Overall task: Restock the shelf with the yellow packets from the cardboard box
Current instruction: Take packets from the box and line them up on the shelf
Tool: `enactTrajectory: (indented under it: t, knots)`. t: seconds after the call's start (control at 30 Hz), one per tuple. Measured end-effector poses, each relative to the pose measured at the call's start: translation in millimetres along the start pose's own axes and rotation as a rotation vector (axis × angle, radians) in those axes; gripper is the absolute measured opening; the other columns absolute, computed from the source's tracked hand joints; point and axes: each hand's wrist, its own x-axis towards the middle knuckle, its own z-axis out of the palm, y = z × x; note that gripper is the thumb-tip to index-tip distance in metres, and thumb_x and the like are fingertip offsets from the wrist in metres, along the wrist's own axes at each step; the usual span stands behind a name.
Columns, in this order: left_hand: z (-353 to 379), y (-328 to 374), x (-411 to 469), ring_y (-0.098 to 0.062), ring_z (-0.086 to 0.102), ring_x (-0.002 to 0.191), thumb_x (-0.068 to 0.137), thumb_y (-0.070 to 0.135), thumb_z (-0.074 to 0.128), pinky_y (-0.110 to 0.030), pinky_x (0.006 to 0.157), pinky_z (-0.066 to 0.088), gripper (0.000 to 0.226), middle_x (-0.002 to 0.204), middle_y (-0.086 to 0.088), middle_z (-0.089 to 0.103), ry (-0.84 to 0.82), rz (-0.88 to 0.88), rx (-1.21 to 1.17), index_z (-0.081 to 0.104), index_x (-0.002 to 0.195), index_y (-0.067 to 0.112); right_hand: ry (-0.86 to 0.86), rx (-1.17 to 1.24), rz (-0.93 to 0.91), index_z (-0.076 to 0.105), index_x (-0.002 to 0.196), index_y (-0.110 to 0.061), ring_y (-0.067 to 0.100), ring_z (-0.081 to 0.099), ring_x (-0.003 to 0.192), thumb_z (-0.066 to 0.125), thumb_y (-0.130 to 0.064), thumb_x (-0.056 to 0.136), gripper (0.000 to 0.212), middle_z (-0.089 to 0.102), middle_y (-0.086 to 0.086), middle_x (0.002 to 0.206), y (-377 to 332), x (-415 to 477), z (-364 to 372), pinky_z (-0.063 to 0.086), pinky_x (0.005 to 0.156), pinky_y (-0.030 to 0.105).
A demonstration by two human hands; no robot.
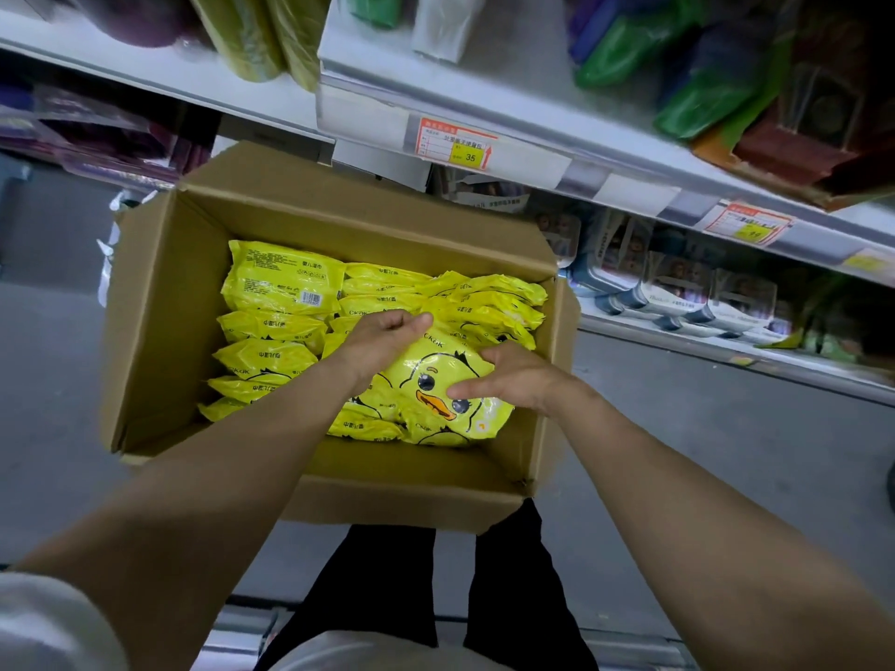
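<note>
The cardboard box [160, 307] stands open just in front of the person's legs and close under the shelving, probably to keep each carry short. Inside it, both hands hold one duck-faced packet [436, 380] lying flat on the upright rows of yellow packets [271, 326]. The left hand [382, 334] curls its fingers [411, 323] over the far edge. The right hand [516, 375] clasps the right side, thumb on the face. Beyond, the shelf [532, 155] holds other goods.
</note>
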Motion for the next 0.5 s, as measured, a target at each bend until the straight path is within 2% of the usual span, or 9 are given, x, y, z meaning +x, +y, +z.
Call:
enactTrajectory:
  t: [0.03,0.1,0.17,0.23,0.27,0.33,0.37,0.43,0.5]
  knots:
    - [2.9,4.5,-1.7,-0.013,0.055,0.108,0.090,0.042,0.065,-0.034,0.099,0.040,0.035,0.104,0.009,0.067,0.001,0.016,-0.002,0.066,0.099,0.008,0.024,0.004,0.000,0.030,0.154,-0.013,0.020,0.033,0.146,0.083,-0.051,0.073,0.104,0.033,0.000,0.160,-0.9,-7.6,-7.5,0.032,0.114,0.033]
    - [9.1,12.5,-2.0,-0.015,0.060,0.099,0.091,0.042,0.064,-0.029,0.083,0.048,0.025,0.102,0.007,0.068,0.016,0.045,-0.039,0.068,0.103,0.020,0.069,0.064,0.005,0.032,0.153,-0.011,0.020,0.037,0.144,0.085,-0.048,0.072,0.104,0.037,0.001,0.158,2.1,-20.3,-25.1,0.033,0.113,0.032]
    - [18.1,19.3,0.9,-0.015,0.063,0.097,0.092,0.036,0.065,-0.028,0.078,0.052,0.022,0.111,0.001,0.068,0.009,0.087,-0.036,0.068,0.111,0.026,0.109,0.136,0.001,0.047,0.145,-0.012,0.017,0.053,0.131,0.089,-0.047,0.064,0.097,0.054,-0.001,0.144,10.9,-31.1,-42.2,0.039,0.111,0.032]
    - [28.1,23.9,4.7,-0.011,0.063,0.103,0.092,0.031,0.066,-0.032,0.085,0.054,0.026,0.124,0.001,0.063,-0.022,0.138,0.011,0.066,0.118,0.029,0.159,0.189,0.004,0.068,0.123,-0.018,0.013,0.070,0.104,0.092,-0.052,0.051,0.084,0.074,-0.004,0.115,22.4,-38.7,-57.6,0.051,0.103,0.038]
    - [32.8,25.0,6.4,-0.008,0.062,0.104,0.091,0.029,0.068,-0.034,0.089,0.054,0.029,0.129,0.004,0.060,-0.043,0.150,0.045,0.065,0.119,0.032,0.186,0.213,0.000,0.072,0.114,-0.019,0.014,0.073,0.095,0.093,-0.051,0.050,0.075,0.077,-0.005,0.103,28.4,-41.4,-64.5,0.055,0.098,0.041]
    - [39.9,25.6,10.2,-0.008,0.062,0.105,0.088,0.029,0.072,-0.038,0.095,0.052,0.032,0.131,0.010,0.058,-0.087,0.141,0.106,0.064,0.118,0.036,0.227,0.261,-0.017,0.075,0.105,-0.018,0.016,0.075,0.088,0.092,-0.041,0.059,0.054,0.078,-0.004,0.092,36.4,-47.2,-76.7,0.057,0.093,0.043]
    - [42.2,25.2,12.7,-0.010,0.063,0.107,0.086,0.030,0.073,-0.040,0.098,0.051,0.034,0.131,0.011,0.059,-0.108,0.133,0.130,0.063,0.118,0.037,0.248,0.286,-0.019,0.075,0.103,-0.018,0.017,0.075,0.087,0.092,-0.040,0.058,0.053,0.078,-0.003,0.091,39.0,-49.7,-82.3,0.057,0.092,0.044]
    - [45.9,24.1,16.7,-0.013,0.061,0.113,0.084,0.032,0.075,-0.044,0.102,0.049,0.039,0.136,0.010,0.055,-0.125,0.125,0.177,0.061,0.120,0.037,0.273,0.302,-0.013,0.076,0.103,-0.018,0.021,0.075,0.088,0.092,-0.047,0.046,0.065,0.078,0.000,0.093,43.1,-52.6,-91.6,0.057,0.092,0.046]
    - [47.9,22.6,21.2,-0.012,0.051,0.125,0.083,0.033,0.076,-0.043,0.105,0.045,0.045,0.141,0.008,0.050,-0.121,0.111,0.199,0.057,0.124,0.033,0.277,0.291,-0.004,0.077,0.103,-0.018,0.023,0.075,0.089,0.093,-0.051,0.040,0.073,0.078,0.001,0.094,46.8,-51.9,-97.2,0.057,0.092,0.047]
